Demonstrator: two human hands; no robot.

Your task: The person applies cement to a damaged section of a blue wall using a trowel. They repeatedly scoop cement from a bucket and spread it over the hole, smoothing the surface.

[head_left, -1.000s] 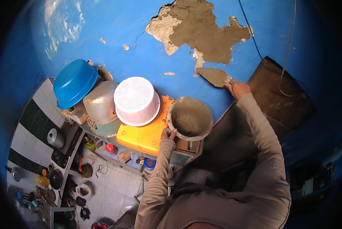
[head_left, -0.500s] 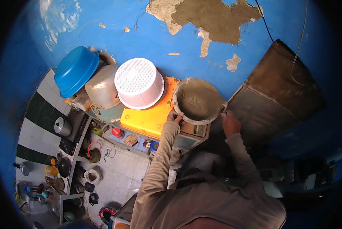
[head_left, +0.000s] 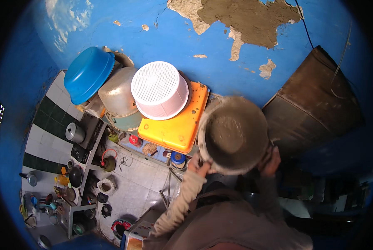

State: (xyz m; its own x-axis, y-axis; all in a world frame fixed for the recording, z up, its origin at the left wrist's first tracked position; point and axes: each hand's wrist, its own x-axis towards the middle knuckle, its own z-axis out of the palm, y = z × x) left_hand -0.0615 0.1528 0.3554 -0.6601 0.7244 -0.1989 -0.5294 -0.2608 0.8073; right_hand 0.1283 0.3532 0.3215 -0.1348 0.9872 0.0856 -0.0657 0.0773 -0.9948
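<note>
Between my two hands is a round grey basin [head_left: 235, 169], crusted with cement, with wet grey mortar [head_left: 230, 131] inside. My left hand [head_left: 199, 166] is closed on its near left rim. My right hand [head_left: 270, 161] grips the right side, its fingers partly hidden in shadow. The basin is close to my chest and covers part of the cabinet behind it. To its left, a yellow-orange plastic lid or tray [head_left: 165, 135] lies on the cabinet, with an upturned white perforated colander [head_left: 157, 87] on top.
An upturned blue tub [head_left: 88, 75] and a dented metal pot [head_left: 118, 91] stand left of the colander. Brown sheeting [head_left: 315, 104] leans at right. The blue wall [head_left: 132, 46] has a patch of grey plaster [head_left: 249, 23]. Kitchenware crowds the lower left around a tiled floor [head_left: 149, 177].
The basin has come off the cabinet top toward my body and looks larger. Both my hands moved with it, drawing nearer to me. The view has shifted slightly.
</note>
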